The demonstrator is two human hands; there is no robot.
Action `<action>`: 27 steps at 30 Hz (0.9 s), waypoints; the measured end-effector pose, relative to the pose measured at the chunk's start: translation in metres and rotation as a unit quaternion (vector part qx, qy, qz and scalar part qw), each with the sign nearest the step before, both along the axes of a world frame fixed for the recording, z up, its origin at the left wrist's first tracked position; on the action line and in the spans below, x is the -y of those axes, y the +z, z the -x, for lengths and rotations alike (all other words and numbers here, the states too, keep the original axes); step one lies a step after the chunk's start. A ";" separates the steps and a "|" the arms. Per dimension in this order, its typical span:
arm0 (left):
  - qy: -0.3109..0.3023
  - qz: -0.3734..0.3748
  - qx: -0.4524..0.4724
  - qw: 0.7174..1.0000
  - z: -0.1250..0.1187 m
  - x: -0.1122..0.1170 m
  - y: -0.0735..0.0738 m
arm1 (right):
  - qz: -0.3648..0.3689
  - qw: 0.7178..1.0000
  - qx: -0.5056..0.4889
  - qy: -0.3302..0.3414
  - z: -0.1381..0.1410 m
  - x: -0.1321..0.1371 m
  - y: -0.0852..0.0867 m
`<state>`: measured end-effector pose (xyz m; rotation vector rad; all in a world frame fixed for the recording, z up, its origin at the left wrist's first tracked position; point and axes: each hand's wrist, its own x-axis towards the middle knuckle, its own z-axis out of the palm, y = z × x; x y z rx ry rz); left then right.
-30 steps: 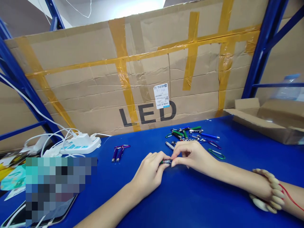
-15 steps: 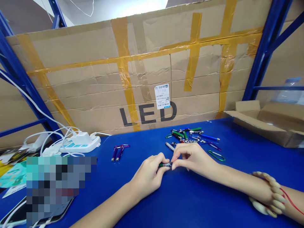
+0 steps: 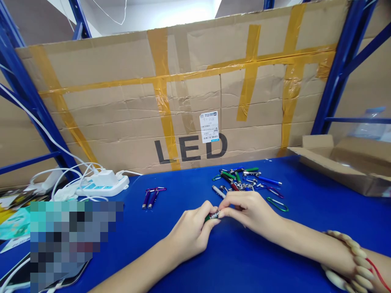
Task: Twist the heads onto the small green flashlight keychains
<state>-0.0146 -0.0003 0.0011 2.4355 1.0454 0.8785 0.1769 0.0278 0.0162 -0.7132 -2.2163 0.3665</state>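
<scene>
My left hand [image 3: 192, 230] is closed around a small green flashlight [image 3: 210, 217], a thin metal tube with a silver end pointing right. My right hand [image 3: 255, 208] pinches that silver end between thumb and fingertips, which partly hide it. Both hands meet just above the blue tabletop [image 3: 244, 260]. Behind the right hand lies a loose heap of small flashlights [image 3: 236, 179] in green, blue, black and red, with carabiner clips among them. A silver tube [image 3: 218, 191] lies close to the right fingers. Two purple flashlights [image 3: 150, 199] with purple clips lie apart on the left.
A white power strip [image 3: 105, 185] with tangled cables stands at the left, behind a blurred-out device. An open cardboard box [image 3: 345, 167] sits at the right. A large taped cardboard sheet [image 3: 128, 122] closes off the back between blue metal posts [image 3: 332, 89].
The flashlight has tilted, its silver end now pointing slightly up, and the right fingertips have shifted on that end. The view has moved slightly. Both hands keep their grip.
</scene>
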 end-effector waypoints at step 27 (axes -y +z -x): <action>0.045 -0.127 -0.039 0.990 -0.001 -0.003 0.001 | 0.152 0.986 -0.065 -0.030 0.002 -0.006 0.000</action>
